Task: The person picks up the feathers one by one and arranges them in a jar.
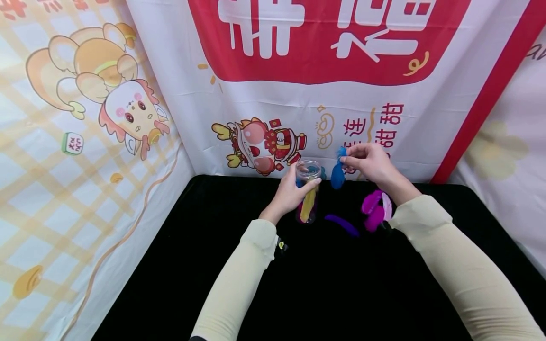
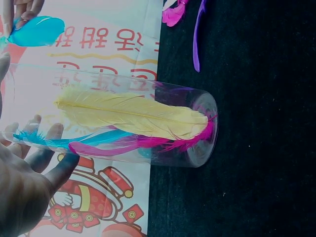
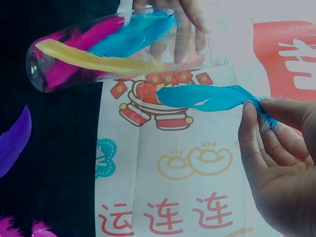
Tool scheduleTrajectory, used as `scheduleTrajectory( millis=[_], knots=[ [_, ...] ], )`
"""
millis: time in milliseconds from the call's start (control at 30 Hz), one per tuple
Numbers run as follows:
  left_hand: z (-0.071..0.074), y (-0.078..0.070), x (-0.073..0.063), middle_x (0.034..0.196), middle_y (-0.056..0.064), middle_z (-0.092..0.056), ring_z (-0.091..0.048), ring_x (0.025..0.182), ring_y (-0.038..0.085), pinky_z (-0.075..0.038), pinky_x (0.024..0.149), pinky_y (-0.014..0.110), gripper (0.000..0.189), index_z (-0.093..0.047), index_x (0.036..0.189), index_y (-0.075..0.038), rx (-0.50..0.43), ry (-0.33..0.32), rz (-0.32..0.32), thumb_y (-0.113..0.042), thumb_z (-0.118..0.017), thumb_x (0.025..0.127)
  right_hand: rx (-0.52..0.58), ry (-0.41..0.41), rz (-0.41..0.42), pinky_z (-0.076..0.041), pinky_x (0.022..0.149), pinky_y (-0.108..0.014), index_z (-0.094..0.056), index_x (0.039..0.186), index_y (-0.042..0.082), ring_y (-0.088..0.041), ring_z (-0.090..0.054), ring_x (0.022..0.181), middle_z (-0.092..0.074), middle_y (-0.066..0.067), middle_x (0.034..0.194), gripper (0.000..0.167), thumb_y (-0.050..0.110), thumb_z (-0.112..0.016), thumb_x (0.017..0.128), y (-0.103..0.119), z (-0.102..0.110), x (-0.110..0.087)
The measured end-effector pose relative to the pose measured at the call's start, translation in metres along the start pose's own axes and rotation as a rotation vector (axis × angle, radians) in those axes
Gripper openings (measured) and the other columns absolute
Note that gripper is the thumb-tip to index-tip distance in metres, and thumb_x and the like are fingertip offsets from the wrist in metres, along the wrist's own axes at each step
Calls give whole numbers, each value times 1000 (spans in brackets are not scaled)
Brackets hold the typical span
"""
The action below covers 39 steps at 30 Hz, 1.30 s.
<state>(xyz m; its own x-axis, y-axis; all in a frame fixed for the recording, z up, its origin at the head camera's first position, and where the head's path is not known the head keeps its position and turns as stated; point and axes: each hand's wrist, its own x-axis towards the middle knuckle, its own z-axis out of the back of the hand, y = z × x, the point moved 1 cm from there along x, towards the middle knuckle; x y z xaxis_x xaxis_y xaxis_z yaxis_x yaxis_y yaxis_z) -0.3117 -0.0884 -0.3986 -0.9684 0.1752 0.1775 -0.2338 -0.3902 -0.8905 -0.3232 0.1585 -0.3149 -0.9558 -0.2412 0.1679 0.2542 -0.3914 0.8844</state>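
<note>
My left hand (image 1: 291,193) grips a clear open-topped jar (image 1: 308,166) near its mouth, fingers around the wall. Inside the jar stand a yellow feather (image 2: 133,116), a blue feather (image 3: 133,35) and magenta feathers (image 3: 64,71). To the right of the jar's mouth, my right hand (image 1: 372,163) pinches a blue feather (image 3: 207,98) by its fluffy end between thumb and fingertips. That feather hangs with its broad tip downward, apart from the jar.
A purple feather (image 1: 342,225) lies on the black table (image 1: 324,289), right of the jar. Magenta and pale pink feathers (image 1: 374,218) lie in a pile below my right wrist. Behind the table's far edge hangs a printed white and red cloth (image 1: 264,104).
</note>
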Motion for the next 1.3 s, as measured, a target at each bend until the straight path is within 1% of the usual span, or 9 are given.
scheduleTrajectory(
  millis=[100, 167, 333, 467, 600, 667, 833, 1133, 1300],
  knots=[
    [0, 0, 1, 149, 9, -48, -49, 135, 26, -39, 114, 50, 88, -30, 158, -16, -4, 6, -2, -60, -69, 92, 3, -21, 21, -54, 69, -27, -68, 106, -3, -19, -72, 84, -76, -4, 90, 23, 19, -72, 97, 4, 0, 0],
    [0, 0, 1, 147, 8, -49, -50, 133, 25, -40, 113, 49, 86, -30, 157, -17, -6, 9, -7, -60, -69, 92, 14, -39, 27, -54, 71, -26, -68, 105, -2, -19, -72, 86, -76, -1, 89, 24, 20, -73, 97, 7, 0, 0],
    [0, 1, 2, 146, 7, -50, -50, 132, 24, -40, 113, 49, 87, -30, 157, -16, -5, 13, -14, -60, -68, 92, 49, -55, 61, -56, 73, -25, -68, 103, -2, -19, -73, 84, -76, -3, 88, 22, 19, -73, 97, 15, -3, 1],
    [0, 2, 2, 146, 8, -50, -50, 134, 25, -40, 114, 49, 90, -29, 158, -14, -5, 17, -11, -61, -68, 92, 66, -66, 89, -57, 73, -25, -68, 103, -3, -15, -73, 80, -77, -4, 89, 22, 17, -73, 97, 21, -4, 1],
    [0, 2, 3, 148, 8, -48, -47, 135, 25, -38, 115, 50, 90, -29, 158, -15, 0, 19, -5, -62, -67, 92, 60, -67, 90, -57, 75, -24, -68, 106, -2, -12, -72, 81, -76, -3, 90, 24, 20, -74, 97, 26, -5, 0],
    [0, 2, 3, 149, 7, -48, -47, 136, 25, -38, 115, 50, 89, -29, 158, -16, 3, 18, -2, -63, -67, 92, 62, -59, 96, -58, 76, -25, -68, 106, -2, -17, -73, 84, -76, -4, 91, 25, 20, -74, 96, 29, -6, -1],
    [0, 1, 4, 147, 7, -49, -49, 133, 24, -40, 113, 50, 90, -29, 158, -16, 0, 21, -3, -63, -67, 91, 88, -53, 119, -59, 76, -25, -68, 105, -2, -25, -73, 86, -76, -6, 90, 24, 20, -75, 96, 34, -8, 0],
    [-1, 1, 3, 148, 6, -48, -48, 135, 24, -38, 115, 50, 84, -29, 157, -19, 8, 16, 3, -59, -68, 93, 111, -78, 141, -58, 80, -25, -69, 107, -1, -18, -73, 82, -77, -4, 93, 25, 21, -74, 96, 44, -11, -2],
    [-1, 1, 2, 148, 5, -48, -47, 135, 23, -39, 115, 49, 87, -29, 157, -20, 6, 15, 13, -64, -67, 91, 144, -104, 171, -58, 82, -27, -68, 105, 0, -18, -72, 81, -76, -4, 92, 24, 22, -74, 96, 49, -14, -1]
  ],
)
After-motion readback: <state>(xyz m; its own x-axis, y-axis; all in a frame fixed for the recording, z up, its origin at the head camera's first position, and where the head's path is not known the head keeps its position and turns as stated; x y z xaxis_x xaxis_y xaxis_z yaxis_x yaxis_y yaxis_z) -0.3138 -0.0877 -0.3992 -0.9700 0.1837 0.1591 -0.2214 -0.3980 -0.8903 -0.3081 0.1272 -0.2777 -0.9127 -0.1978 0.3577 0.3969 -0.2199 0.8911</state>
